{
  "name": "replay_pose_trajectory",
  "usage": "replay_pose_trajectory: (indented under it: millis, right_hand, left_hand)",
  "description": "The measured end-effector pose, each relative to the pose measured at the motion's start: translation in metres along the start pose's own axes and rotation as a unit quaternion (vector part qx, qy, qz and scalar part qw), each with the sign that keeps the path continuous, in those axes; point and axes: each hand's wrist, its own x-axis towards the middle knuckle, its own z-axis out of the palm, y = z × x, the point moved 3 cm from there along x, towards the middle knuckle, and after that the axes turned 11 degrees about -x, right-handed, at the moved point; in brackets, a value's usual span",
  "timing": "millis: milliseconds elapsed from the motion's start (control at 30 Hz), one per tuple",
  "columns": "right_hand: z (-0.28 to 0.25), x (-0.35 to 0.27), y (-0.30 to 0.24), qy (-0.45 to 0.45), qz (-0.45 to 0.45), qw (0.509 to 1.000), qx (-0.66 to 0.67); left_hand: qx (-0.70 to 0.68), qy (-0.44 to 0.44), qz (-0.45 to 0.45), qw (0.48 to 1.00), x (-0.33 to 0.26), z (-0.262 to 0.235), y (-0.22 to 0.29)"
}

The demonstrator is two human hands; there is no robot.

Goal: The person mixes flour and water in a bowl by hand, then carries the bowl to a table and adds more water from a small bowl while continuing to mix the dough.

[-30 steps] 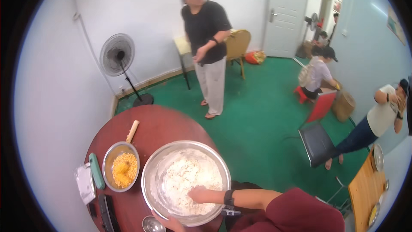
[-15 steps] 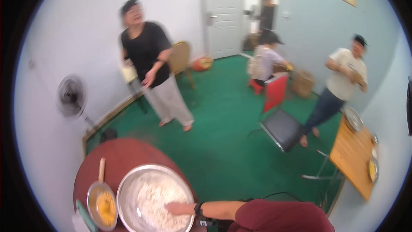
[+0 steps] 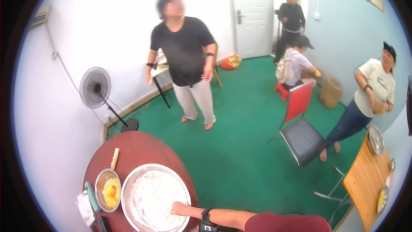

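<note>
A large metal bowl [image 3: 124, 193] stands on the round red-brown table [image 3: 141, 146] at the lower left. White flour [image 3: 156, 191] covers its bottom and clings to its wall. My right hand [image 3: 180, 209] reaches into the bowl from the right, its fingers curled down into the flour and their tips hidden. A black band circles that wrist, and a maroon sleeve covers the upper arm. Left of the flour sits a smaller metal bowl [image 3: 98, 184] with shredded yellow food [image 3: 112, 192] in it. My left hand is out of the picture.
A wooden stick [image 3: 115, 159], a green object [image 3: 92, 196] and a white packet [image 3: 84, 209] lie near the small bowl. Beyond are a standing fan [image 3: 96, 87], a red-backed chair [image 3: 302, 146], a wooden table [image 3: 360, 184] and several people, one close to my table.
My view has swung left, shifting the room rightward. My right hand stays in the flour. The person in black has lowered an arm, and the one in the doorway now shows fully.
</note>
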Motion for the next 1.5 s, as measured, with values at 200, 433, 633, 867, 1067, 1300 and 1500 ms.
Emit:
replay_pose_trajectory:
  millis: [200, 433, 633, 867, 1067, 1300, 1500]
  right_hand:
    - [0.004, 0.009, -0.004, -0.022, 0.116, 0.989, 0.090]
    - [0.027, 0.021, 0.021, -0.027, 0.205, 0.972, 0.115]
    - [0.044, 0.023, 0.017, 0.039, 0.183, 0.965, 0.184]
    - [0.036, 0.005, 0.011, 0.011, 0.179, 0.978, 0.109]
    - [0.039, 0.013, 0.001, 0.004, 0.137, 0.990, 0.013]
    - [0.021, 0.007, 0.011, -0.020, 0.144, 0.988, 0.049]
    - [0.026, 0.007, 0.003, 0.016, 0.124, 0.992, 0.008]
  left_hand:
    - [0.003, 0.000, -0.020, 1.000, 0.001, -0.010, -0.005]
    - [-0.009, -0.022, -0.006, 1.000, 0.005, 0.002, -0.008]
    - [-0.024, -0.052, 0.033, 0.998, 0.009, 0.016, -0.004]
    - [-0.051, -0.083, 0.050, 0.994, 0.012, 0.032, -0.002]
    - [-0.065, -0.087, 0.049, 0.993, 0.020, 0.028, -0.010]
    - [-0.098, -0.089, 0.036, 0.990, 0.015, 0.039, -0.009]
    - [-0.094, -0.076, 0.044, 0.992, 0.015, 0.033, -0.016]
